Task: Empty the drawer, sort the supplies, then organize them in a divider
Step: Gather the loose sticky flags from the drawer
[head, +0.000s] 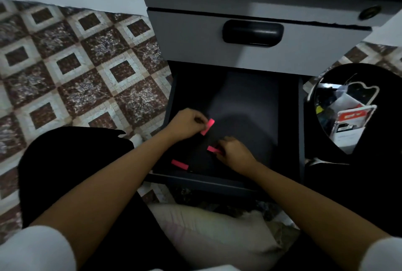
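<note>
Currently the lower drawer (301, 131) of the grey cabinet is pulled fully out, and both hands are inside it near the front edge. Left hand (187, 125) has its fingers curled, pinching the first pink strip (207, 126) by one end; that strip stands tilted, just above the dark drawer floor, left of centre. Right hand (235, 153) is curled too, pinching the second pink strip (214, 150) at its right end; this one lies nearly flat, closer to the front edge. A third pink strip (180, 164) lies loose in the front-left corner of the drawer, touching neither hand. A dark flat sheet (243, 114) covers most of the drawer floor; can't tell if it's a liner or a panel. The upper drawer is closed, with its black handle (253, 33) centred. A black container (380, 140) sits on the tiled floor (76, 64) just beside the drawer's right wall, with mixed supplies inside, including a red-and-white packet (352, 116). A pale cushion (217, 231) lies on the floor below the drawer's front edge, between the forearms.
</note>
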A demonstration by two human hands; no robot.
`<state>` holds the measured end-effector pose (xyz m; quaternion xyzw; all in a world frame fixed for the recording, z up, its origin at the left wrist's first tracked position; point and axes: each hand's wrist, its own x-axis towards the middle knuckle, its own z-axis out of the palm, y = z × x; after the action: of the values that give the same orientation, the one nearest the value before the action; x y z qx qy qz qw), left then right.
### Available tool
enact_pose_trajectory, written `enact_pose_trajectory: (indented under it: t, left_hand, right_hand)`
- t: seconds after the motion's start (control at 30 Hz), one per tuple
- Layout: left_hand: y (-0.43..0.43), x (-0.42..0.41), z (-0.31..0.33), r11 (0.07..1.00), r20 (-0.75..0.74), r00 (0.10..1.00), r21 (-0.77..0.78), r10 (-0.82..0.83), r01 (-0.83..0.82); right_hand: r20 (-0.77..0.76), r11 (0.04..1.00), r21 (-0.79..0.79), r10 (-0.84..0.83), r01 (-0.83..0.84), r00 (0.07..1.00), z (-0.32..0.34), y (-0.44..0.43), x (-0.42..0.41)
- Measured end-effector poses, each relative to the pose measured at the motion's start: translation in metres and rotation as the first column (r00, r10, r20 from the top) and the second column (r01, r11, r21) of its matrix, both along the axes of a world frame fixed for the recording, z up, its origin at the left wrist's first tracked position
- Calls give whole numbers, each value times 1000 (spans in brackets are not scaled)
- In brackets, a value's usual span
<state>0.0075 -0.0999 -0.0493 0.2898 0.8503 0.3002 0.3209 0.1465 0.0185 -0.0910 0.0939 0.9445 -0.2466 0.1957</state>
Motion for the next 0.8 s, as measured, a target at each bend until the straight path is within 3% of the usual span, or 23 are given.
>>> enact_pose_trajectory:
  t: [0.23, 0.5, 0.8]
  left_hand:
    - [-2, -18, 16, 958, 188, 953, 117, 238, -263]
    - [-8, -18, 19, 953, 223, 947, 142, 231, -266]
    - [-8, -20, 14, 951, 218, 942, 118, 256, -286]
  right_hand:
    - [57, 971, -58, 236, -233, 970, 5, -48, -25]
    - [133, 946, 21, 318, -323, 939, 4, -73, -47]
    - [55, 903, 186, 385, -388, 921, 0, -75, -50]
